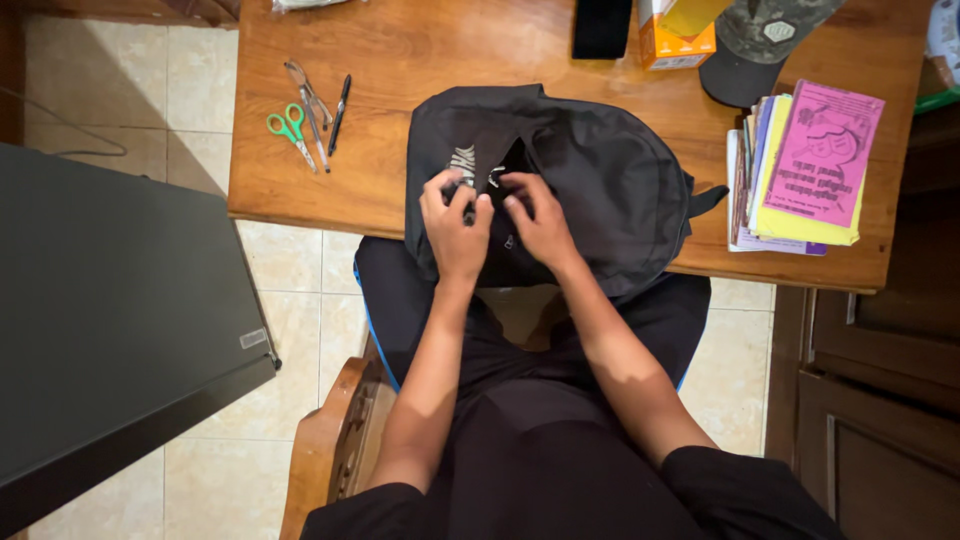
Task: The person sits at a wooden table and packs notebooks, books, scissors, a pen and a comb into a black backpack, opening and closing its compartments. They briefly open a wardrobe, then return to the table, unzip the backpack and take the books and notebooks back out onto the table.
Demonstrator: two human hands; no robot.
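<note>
Both hands work at the top opening of a black fabric backpack (590,170). The left hand (455,225) has its grip closed, fingertips pinching the backpack's fabric edge near a small white zipper pull. The right hand (540,220) is just beside it, its grip likewise closed on the opposite edge of the same opening, thumb and fingers curled in. The 2 hands nearly touch.

The backpack lies at the near edge of a brown wooden table (400,60), its lower part hanging over the edge onto the lap of the person, who sits on a wooden chair (325,450).

On the table's left part lie green-handled scissors (290,128), a pair of clear glasses (305,85) and a black pen (340,112), well apart from the backpack. To the right sits a stack of paper booklets with a pink sheet on top (815,160). At the far edge are a dark phone (600,28), an orange cardboard box (675,40) and a grey cap (760,40). A dark flat panel (110,320) stands at the left over the tiled floor (290,330).
</note>
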